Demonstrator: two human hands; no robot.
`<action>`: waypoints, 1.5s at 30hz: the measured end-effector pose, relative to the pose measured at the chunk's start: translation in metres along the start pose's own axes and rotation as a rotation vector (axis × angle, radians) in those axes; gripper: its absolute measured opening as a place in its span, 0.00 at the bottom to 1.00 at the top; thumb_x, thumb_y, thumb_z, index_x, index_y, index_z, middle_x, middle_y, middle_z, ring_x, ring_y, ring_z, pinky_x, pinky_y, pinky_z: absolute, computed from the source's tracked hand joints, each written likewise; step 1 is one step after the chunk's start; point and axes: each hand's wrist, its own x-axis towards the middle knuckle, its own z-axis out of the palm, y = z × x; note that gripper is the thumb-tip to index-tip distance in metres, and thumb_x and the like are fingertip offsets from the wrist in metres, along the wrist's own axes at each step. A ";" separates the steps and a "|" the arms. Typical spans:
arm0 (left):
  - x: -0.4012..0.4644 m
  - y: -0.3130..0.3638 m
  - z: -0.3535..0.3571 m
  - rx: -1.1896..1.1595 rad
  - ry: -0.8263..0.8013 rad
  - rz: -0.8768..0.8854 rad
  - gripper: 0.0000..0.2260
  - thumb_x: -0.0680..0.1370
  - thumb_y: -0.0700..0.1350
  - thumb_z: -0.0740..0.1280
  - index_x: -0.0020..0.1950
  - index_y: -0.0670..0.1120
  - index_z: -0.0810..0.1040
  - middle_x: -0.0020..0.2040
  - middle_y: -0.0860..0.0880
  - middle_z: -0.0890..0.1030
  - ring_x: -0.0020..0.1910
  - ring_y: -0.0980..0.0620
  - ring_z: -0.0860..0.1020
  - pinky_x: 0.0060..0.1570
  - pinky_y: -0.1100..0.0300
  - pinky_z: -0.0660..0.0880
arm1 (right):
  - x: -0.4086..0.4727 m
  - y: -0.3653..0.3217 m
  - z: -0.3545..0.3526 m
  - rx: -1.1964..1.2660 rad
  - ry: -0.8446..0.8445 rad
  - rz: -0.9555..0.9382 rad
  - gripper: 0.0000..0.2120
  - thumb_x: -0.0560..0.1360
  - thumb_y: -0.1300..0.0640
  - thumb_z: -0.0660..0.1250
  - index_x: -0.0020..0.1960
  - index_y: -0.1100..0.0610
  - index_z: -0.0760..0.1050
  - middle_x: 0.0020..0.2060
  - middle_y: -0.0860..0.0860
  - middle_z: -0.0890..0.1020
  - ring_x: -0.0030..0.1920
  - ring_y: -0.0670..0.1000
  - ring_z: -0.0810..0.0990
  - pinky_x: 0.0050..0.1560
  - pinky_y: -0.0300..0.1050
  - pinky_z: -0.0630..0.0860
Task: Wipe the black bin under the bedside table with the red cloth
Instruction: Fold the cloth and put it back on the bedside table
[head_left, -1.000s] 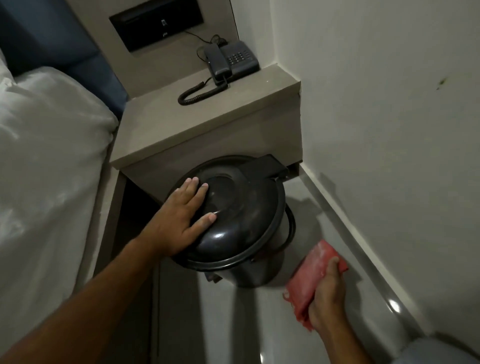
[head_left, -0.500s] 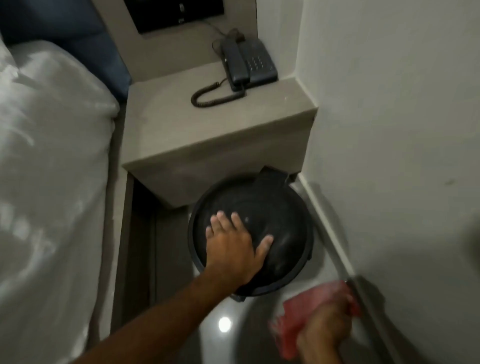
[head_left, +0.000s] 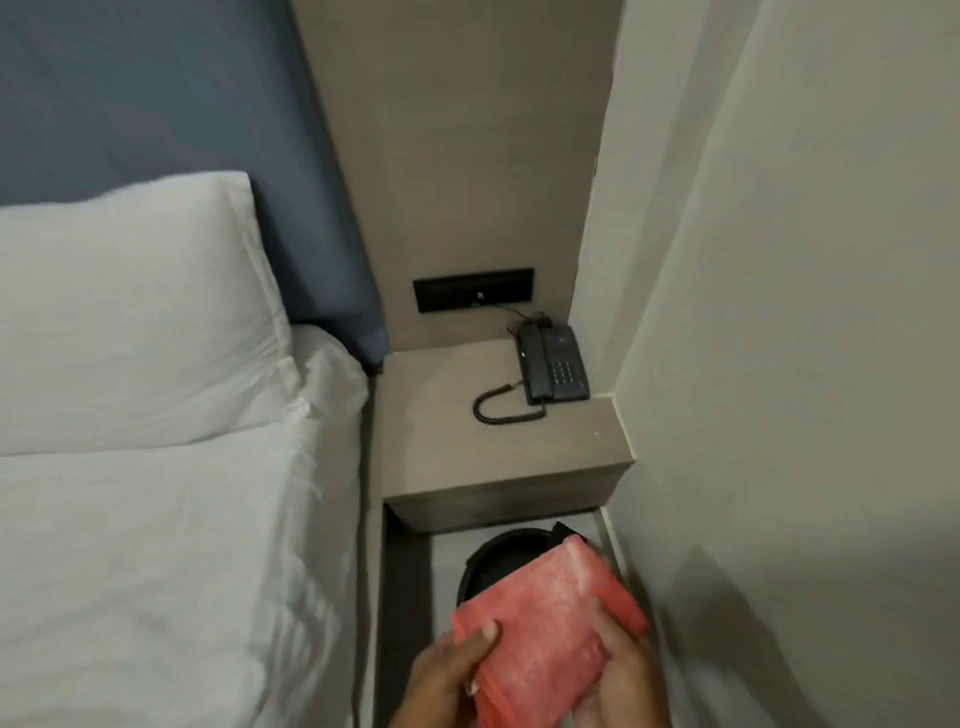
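Black round plastic bin (head_left: 498, 553) stands on the floor just below the front edge of the bedside table, mostly hidden behind the folded red cloth (head_left: 540, 623). Both hands grip that cloth above the bin: the left hand (head_left: 441, 680) pinches its near-left edge with the thumb on top, and the right hand (head_left: 623, 675) clasps its right side. Beyond, the grey-brown bedside table (head_left: 467, 447) carries a dark corded telephone (head_left: 553, 369). A white pillow (head_left: 130, 312) lies on the bed at left.
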 end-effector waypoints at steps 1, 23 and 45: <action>-0.005 0.013 0.000 0.066 0.144 0.040 0.30 0.58 0.45 0.84 0.57 0.34 0.84 0.46 0.34 0.86 0.44 0.38 0.86 0.46 0.49 0.81 | -0.028 -0.027 0.032 -0.151 0.081 -0.090 0.17 0.69 0.66 0.70 0.57 0.61 0.84 0.50 0.63 0.87 0.50 0.62 0.87 0.42 0.53 0.84; 0.098 0.170 0.005 0.265 0.229 0.196 0.26 0.69 0.27 0.74 0.63 0.46 0.78 0.61 0.40 0.81 0.56 0.40 0.84 0.48 0.44 0.83 | 0.080 -0.127 0.147 -0.830 -0.206 -0.360 0.06 0.77 0.58 0.72 0.46 0.47 0.84 0.45 0.44 0.86 0.47 0.42 0.83 0.44 0.33 0.79; 0.295 0.171 -0.131 0.859 0.406 0.307 0.09 0.76 0.48 0.74 0.46 0.59 0.75 0.43 0.64 0.76 0.37 0.72 0.80 0.30 0.75 0.72 | 0.307 0.004 0.203 -1.466 -0.117 -0.259 0.19 0.82 0.53 0.63 0.66 0.65 0.75 0.63 0.59 0.75 0.60 0.59 0.78 0.54 0.45 0.73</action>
